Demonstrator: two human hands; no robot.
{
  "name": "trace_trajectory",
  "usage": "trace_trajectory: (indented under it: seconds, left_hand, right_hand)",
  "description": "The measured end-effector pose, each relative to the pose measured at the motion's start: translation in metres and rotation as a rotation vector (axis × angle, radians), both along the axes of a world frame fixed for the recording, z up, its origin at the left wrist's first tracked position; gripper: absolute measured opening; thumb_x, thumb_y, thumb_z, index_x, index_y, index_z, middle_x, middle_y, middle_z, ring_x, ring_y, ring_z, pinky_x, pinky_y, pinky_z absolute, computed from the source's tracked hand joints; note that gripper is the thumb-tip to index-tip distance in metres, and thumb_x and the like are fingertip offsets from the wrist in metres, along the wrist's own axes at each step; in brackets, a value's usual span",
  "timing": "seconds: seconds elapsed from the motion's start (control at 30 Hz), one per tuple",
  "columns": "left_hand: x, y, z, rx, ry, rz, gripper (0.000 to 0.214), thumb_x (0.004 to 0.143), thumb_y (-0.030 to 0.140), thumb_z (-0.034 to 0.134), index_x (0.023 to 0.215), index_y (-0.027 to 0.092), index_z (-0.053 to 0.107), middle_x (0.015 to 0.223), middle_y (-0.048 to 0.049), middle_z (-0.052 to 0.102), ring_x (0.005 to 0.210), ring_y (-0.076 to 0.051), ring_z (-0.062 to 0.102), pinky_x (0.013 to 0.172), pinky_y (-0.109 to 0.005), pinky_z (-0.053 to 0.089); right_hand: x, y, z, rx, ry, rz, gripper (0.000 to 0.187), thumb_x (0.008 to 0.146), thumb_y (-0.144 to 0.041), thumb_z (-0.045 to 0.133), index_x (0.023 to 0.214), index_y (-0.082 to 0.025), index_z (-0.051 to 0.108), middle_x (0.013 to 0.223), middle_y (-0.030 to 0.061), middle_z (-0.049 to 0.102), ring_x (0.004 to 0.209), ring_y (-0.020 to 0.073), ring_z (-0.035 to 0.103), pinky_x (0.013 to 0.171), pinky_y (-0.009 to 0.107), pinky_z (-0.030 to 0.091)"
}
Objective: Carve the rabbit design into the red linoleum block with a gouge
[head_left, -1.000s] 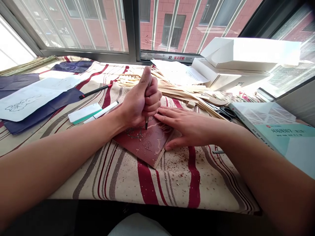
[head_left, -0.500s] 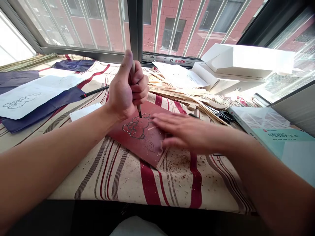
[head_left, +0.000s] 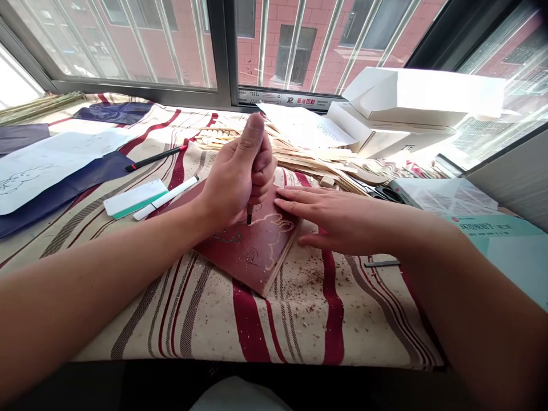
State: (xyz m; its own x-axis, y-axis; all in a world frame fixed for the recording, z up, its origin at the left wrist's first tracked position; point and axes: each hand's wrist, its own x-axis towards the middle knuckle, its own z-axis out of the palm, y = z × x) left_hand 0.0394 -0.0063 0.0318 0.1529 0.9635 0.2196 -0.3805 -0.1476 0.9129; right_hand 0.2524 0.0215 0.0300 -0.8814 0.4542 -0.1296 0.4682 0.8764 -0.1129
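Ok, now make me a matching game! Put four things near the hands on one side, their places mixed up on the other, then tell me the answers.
Things
1. dark red flat board
2. slim black pen-like stick with a red end
3. white cardboard box marked ZTE
4. teal-and-white book

Places
A. back right, by the window
B. partly hidden by the right forearm
C. beneath the dark-tipped tool in the left hand
D. on the striped cloth, near a dark blue sheet

Answers: 1-C, 2-D, 3-A, 4-B
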Motion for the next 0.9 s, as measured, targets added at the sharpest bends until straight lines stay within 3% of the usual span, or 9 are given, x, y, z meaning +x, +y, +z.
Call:
trace_trajectory:
  seconds: [0.1,0.23,0.37,0.43,0.57,0.67,0.73,0.9]
  left_hand:
    - [0.002,0.003,0.001,-0.018,0.052,-0.006,0.065,0.115,0.049,0.037,0.057,0.020,0.039,0.048,0.0068,0.028,0.036,-0.002,0.026,0.036,-0.014,0.021]
    - [0.001,0.014,0.001,-0.117,0.080,-0.059,0.063,0.115,0.052,0.033,0.060,0.021,0.037,0.048,0.0080,0.025,0.035,-0.002,0.020,0.035,-0.014,0.016]
    - [0.002,0.018,0.001,-0.162,0.121,-0.024,0.064,0.114,0.057,0.031,0.061,0.022,0.035,0.049,0.0084,0.022,0.035,-0.002,0.017,0.036,-0.015,0.013]
    - [0.004,0.013,-0.001,-0.120,0.117,0.044,0.064,0.112,0.060,0.037,0.061,0.022,0.034,0.050,0.0079,0.023,0.036,-0.003,0.019,0.037,-0.018,0.014]
    - [0.010,0.002,-0.009,0.015,0.056,0.315,0.064,0.103,0.066,0.059,0.062,0.023,0.034,0.051,0.0066,0.026,0.041,-0.006,0.022,0.039,-0.026,0.016]
    - [0.013,-0.001,-0.011,0.079,0.085,0.391,0.063,0.103,0.064,0.060,0.062,0.023,0.035,0.052,0.0060,0.027,0.042,-0.006,0.024,0.040,-0.028,0.018]
    - [0.011,0.003,-0.009,0.032,0.105,0.294,0.064,0.106,0.064,0.053,0.062,0.023,0.033,0.050,0.0067,0.026,0.040,-0.005,0.023,0.039,-0.026,0.017]
    - [-0.001,0.020,-0.001,-0.187,0.072,-0.115,0.065,0.115,0.056,0.018,0.062,0.022,0.032,0.047,0.0081,0.019,0.032,-0.003,0.017,0.036,-0.018,0.011]
  right_hand:
    - [-0.003,0.001,0.001,-0.003,0.009,-0.021,0.083,0.094,-0.041,0.075,0.166,-0.009,0.048,0.175,0.0198,0.039,0.160,0.0406,0.043,0.131,0.056,0.040]
    - [-0.012,-0.002,0.004,0.027,-0.005,-0.052,0.073,0.098,-0.043,0.072,0.161,-0.010,0.056,0.168,0.0193,0.051,0.147,0.0423,0.059,0.122,0.057,0.051]
    - [-0.015,-0.003,0.005,0.048,-0.021,-0.066,0.066,0.098,-0.047,0.072,0.154,-0.014,0.064,0.164,0.0170,0.057,0.140,0.0425,0.065,0.116,0.057,0.055]
    - [-0.014,-0.003,0.004,0.042,-0.019,-0.083,0.068,0.097,-0.047,0.074,0.156,-0.016,0.063,0.167,0.0145,0.054,0.144,0.0421,0.062,0.117,0.056,0.054]
    - [-0.013,-0.002,0.004,0.025,-0.006,-0.110,0.071,0.096,-0.045,0.076,0.159,-0.018,0.060,0.171,0.0107,0.048,0.152,0.0411,0.055,0.122,0.056,0.050]
    - [-0.013,-0.001,0.003,0.011,0.004,-0.112,0.069,0.095,-0.044,0.077,0.158,-0.020,0.062,0.171,0.0103,0.048,0.151,0.0413,0.055,0.123,0.056,0.050]
    - [-0.013,0.000,0.002,0.013,0.007,-0.106,0.070,0.095,-0.043,0.077,0.158,-0.019,0.061,0.172,0.0104,0.047,0.151,0.0422,0.055,0.122,0.058,0.051]
    - [-0.014,0.000,0.001,0.014,-0.018,-0.121,0.073,0.095,-0.046,0.077,0.160,-0.017,0.059,0.170,0.0117,0.050,0.149,0.0434,0.057,0.120,0.060,0.053]
